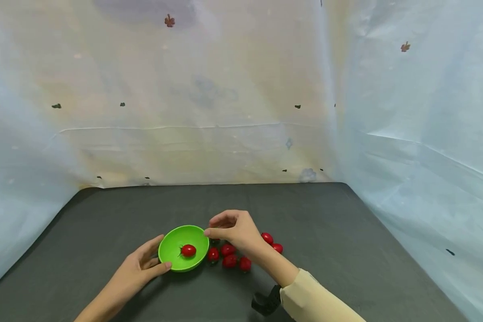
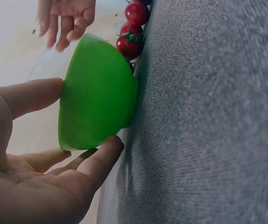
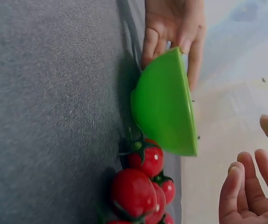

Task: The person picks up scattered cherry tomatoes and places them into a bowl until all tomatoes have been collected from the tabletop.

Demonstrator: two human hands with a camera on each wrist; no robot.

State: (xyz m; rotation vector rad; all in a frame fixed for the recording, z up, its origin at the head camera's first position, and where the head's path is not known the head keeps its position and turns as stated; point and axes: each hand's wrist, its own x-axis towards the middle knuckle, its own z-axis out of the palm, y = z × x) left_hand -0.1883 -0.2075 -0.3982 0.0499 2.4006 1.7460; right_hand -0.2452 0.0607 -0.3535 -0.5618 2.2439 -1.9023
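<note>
A small green bowl [image 1: 177,237] stands on the dark table with one cherry tomato [image 1: 188,250] inside, its stem toward the left. My left hand [image 1: 142,264] holds the bowl's left side; in the left wrist view the thumb [image 2: 38,95] is at the rim and the fingers lie against the lower side. Above the bowl's right rim hovers my right hand [image 1: 235,230], its fingers loosely bent and apart, with nothing between them. Several cherry tomatoes [image 1: 229,260] lie in a cluster right of the bowl, some partly hidden behind the right hand and wrist.
The dark grey cloth-covered table [image 1: 326,223] reaches back to a pale patterned sheet [image 1: 225,89] that hangs behind and at both sides. A black strap [image 1: 267,302] shows by the right cuff.
</note>
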